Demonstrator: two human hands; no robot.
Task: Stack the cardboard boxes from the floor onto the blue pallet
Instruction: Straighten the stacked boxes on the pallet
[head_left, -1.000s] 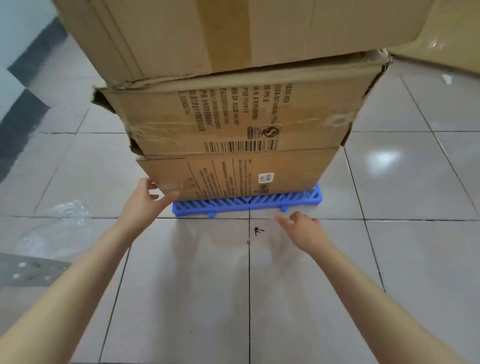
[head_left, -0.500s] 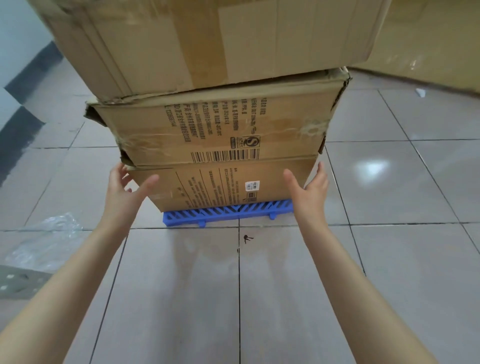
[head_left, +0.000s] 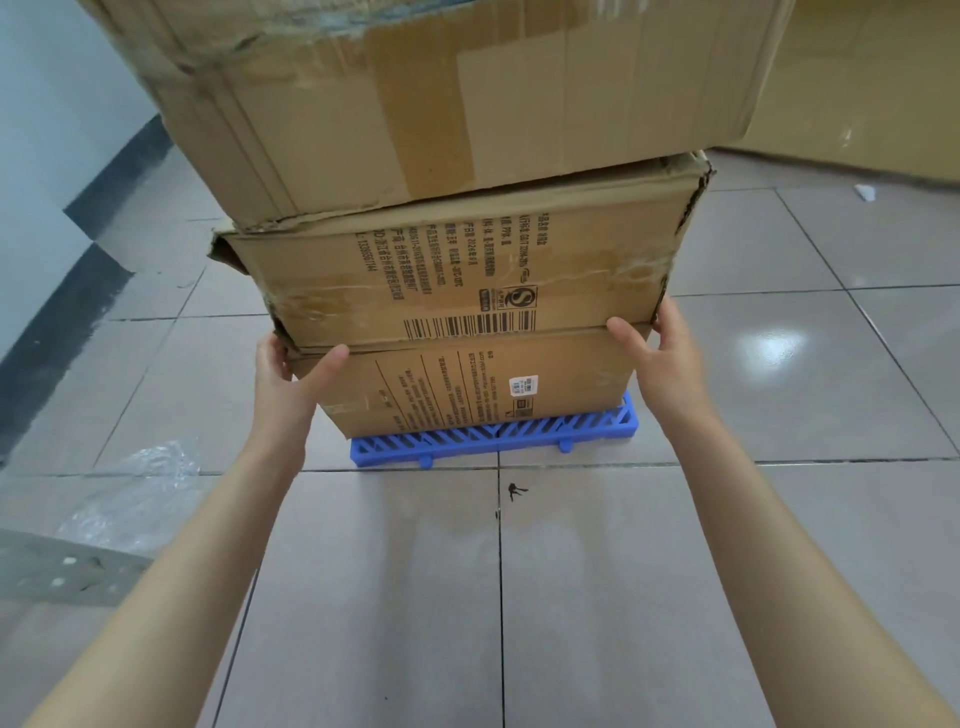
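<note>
Three cardboard boxes stand stacked on the blue pallet (head_left: 493, 436), which lies on the tiled floor (head_left: 623, 597). The bottom box (head_left: 467, 389) sits on the pallet, the middle box (head_left: 457, 275) lies on it, and the large top box (head_left: 441, 93) overhangs both. All three boxes are closed, so what is inside cannot be seen. The left hand (head_left: 288, 387) presses on the left corner of the bottom box, thumb on the front face, fingers around the side. The right hand (head_left: 662, 364) grips the right corner in the same way. A crumpled plastic sheet (head_left: 135, 488) lies on the floor at the left.
</note>
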